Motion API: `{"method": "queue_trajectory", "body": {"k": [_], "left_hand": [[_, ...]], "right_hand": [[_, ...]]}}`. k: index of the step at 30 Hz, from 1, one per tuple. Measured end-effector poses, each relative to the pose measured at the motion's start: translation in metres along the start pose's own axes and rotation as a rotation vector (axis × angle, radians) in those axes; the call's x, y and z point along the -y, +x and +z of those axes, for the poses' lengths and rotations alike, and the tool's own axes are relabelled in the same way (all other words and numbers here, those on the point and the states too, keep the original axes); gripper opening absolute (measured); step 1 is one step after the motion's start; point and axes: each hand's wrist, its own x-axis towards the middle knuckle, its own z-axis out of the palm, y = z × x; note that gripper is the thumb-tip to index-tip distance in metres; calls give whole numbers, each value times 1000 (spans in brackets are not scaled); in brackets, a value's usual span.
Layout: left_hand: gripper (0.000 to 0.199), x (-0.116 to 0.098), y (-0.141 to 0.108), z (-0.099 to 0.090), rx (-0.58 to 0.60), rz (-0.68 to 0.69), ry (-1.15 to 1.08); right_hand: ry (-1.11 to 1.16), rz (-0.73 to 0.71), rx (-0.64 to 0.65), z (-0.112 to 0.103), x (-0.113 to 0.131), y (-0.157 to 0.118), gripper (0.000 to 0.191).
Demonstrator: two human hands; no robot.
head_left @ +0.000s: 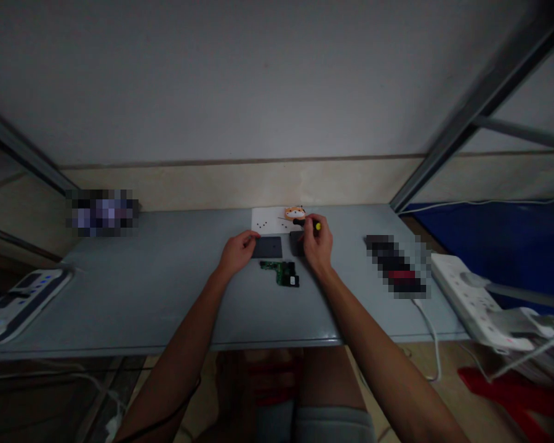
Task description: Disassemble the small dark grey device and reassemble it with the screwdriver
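Observation:
My left hand (238, 252) has its fingertips on the left edge of a flat dark rectangular plate (268, 247). In my right hand (318, 242) is a screwdriver (300, 222) with a black and yellow handle, its thin shaft pointing left above a white sheet. A second dark piece (296, 243) lies beside and partly under my right hand; whether my fingers grip it is hard to tell. Nearer to me lies a green circuit board (284, 272) with black parts. Several tiny dark screws (262, 224) rest on the white sheet (270, 215), with an orange and white animal-faced object (295, 213) at its right.
The grey table (166, 295) meets the wall at the back. On the left is a power strip (28, 301); another, with plugs and cables (475, 298), is at the right edge. Blurred-out objects lie at the back left (102, 213) and on the right (397, 264).

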Motion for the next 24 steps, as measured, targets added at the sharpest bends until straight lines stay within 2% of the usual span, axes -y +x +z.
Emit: {"method": "queue_trajectory", "body": {"k": [4,9,15,19,24], "left_hand": [[28,0,0,-1,15,9,-19],[27,0,0,-1,19,16,-20],[26,-1,0,1,-2,4,-68],[27,-1,0,1,-23,-11,-93],[29,0,2,1,-61,-9,-107]], "right_hand": [[-50,21,-52,-2,-1,-2,39],[-165,-6,-203,-8,-5,-2,39],[-145,1,-346,-14,-9,5,38],[-152,-117,-443,-14,-6,5,33],[-251,-330,-460,-19,-3,3,29]]}}
